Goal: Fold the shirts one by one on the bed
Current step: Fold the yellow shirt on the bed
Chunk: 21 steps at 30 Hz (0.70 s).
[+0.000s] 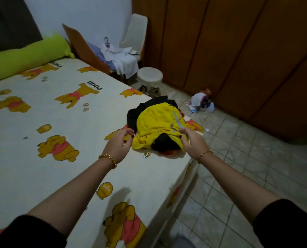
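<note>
My forearms [68, 194] reach over the bed [77, 167] for the yellow shirt [158, 122] topping the pile [133, 115] at its edge, left hand [119, 142] loosely spread beside it, right hand [192, 142] touching it though I cannot tell if it pinches, so next I'd likely grip both sides and lift.

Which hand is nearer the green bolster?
Left. The left hand is on the green bolster side of the clothes pile; the right hand is across the pile, by the edge of the bed.

The word "POOH" is printed on the bed sheet [42, 172]. It is seen upside down beside a yellow bear [76, 96] in the middle. It is printed again by a second bear [40, 71], farther off to the left.
</note>
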Available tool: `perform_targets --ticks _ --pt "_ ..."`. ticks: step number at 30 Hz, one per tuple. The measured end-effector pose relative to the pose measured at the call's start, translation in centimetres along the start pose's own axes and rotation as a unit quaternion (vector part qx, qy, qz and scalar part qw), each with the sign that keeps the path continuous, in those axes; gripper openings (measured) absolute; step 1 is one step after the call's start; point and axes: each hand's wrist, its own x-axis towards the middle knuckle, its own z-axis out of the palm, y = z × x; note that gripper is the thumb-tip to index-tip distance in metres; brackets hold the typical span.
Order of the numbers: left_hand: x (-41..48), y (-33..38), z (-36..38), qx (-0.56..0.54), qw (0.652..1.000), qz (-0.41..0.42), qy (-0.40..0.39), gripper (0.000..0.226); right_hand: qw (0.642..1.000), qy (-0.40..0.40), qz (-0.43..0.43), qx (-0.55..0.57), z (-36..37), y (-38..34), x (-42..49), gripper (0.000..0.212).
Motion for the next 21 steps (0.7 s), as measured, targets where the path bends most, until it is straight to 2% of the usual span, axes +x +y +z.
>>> perform_targets --ticks 9,12,15,19,21 --pt "11.4 -2.7 10.5 0.006 0.997 -0.057 -0.052 0.025 0.987 -0.139 -0.011 -0.079 3.4 10.5 12.0 0.031" --pt "14.3 -4.1 14.0 0.02 0.991 -0.101 -0.087 0.025 0.958 -0.226 -0.073 -0.158 5.4 14.2 15.7 0.033" --pt "16.6 -5.7 17.2 0.03 0.982 -0.14 -0.126 0.024 0.926 -0.28 -0.139 -0.214 7.4 17.1 19.0 0.036" --pt "18.5 -7.0 20.6 0.032 0.964 -0.209 -0.158 0.028 0.898 -0.321 -0.164 -0.253 9.3 19.9 21.5 0.067" --pt "18.7 -7.7 22.1 0.039 0.951 -0.23 -0.205 0.039 0.881 -0.35 -0.175 -0.268 10.2 21.2 22.2 0.074"
